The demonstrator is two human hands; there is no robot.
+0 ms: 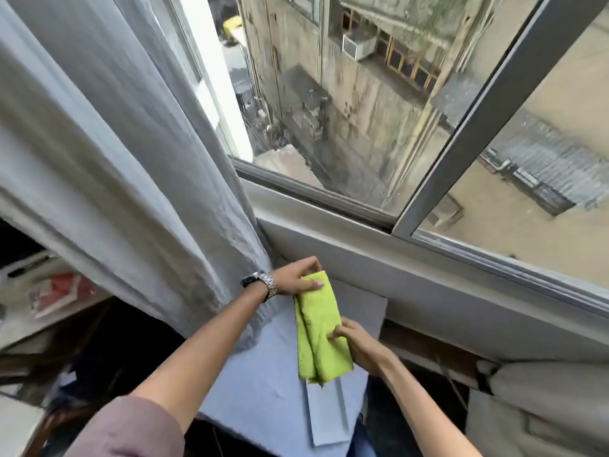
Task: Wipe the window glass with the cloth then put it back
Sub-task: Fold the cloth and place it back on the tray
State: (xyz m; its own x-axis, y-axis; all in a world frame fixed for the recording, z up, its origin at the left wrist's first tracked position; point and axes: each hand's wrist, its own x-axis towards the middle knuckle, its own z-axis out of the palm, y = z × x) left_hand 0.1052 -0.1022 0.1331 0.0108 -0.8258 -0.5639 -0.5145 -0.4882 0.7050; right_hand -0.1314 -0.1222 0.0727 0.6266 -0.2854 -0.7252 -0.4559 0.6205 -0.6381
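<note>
A lime-green cloth [318,328], folded into a long strip, hangs just above a pale blue surface [263,384] below the window sill. My left hand [298,275], with a metal watch on its wrist, pinches the cloth's top end. My right hand [352,338] grips the cloth's right edge near its middle. The window glass [346,103] rises above and behind the hands, showing a weathered building outside. A second sliding pane [534,179] lies to the right of a grey frame bar [474,117].
A grey-white curtain [115,153] hangs at the left, reaching down beside my left wrist. The grey sill [412,268] runs diagonally below the glass. A narrow white tray [328,413] lies under the cloth's lower end. A bundled pale fabric [540,407] sits at the lower right.
</note>
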